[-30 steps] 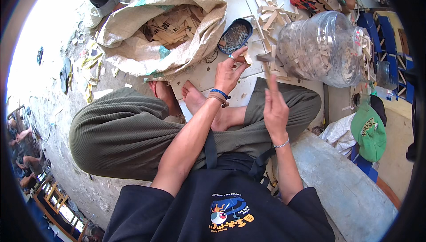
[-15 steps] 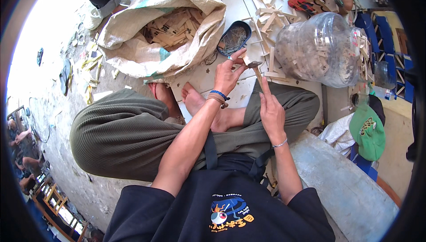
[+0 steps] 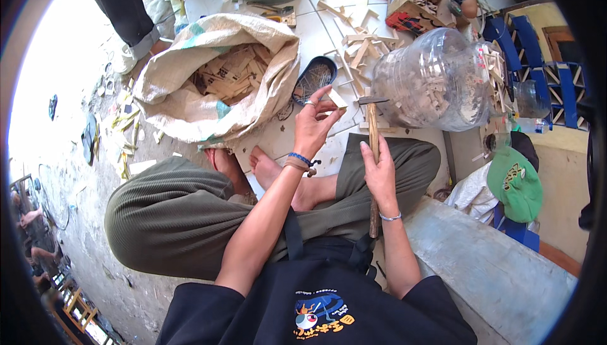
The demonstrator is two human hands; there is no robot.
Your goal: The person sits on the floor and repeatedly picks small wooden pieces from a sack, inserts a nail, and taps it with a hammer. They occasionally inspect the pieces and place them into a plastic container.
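Observation:
My left hand (image 3: 314, 123) pinches a small pale wooden piece (image 3: 337, 98) between thumb and fingers, above the white tiles. To its right, my right hand (image 3: 380, 174) is closed around the wooden handle of a hammer (image 3: 372, 131). The dark metal hammer head points away from me, close to the wooden piece but apart from it. Just beyond my left hand lies a dark blue tray (image 3: 315, 70) of thin nails. Whether a nail is in my left fingers is too small to tell.
A woven sack (image 3: 158, 101) of wooden strips stands ahead to the left. Joined wooden pieces (image 3: 360, 48) lie on the tiles beyond. A clear plastic jug (image 3: 420, 79) with wood pieces lies right, near a wooden box (image 3: 404, 2). A green cap (image 3: 515, 184) and metal sheet (image 3: 480, 269) are nearer.
The hammer has drawn back from my left fingers and now stands apart, more of its handle showing. My left hand has turned, so the wooden piece shows more plainly. The whole view has shifted slightly.

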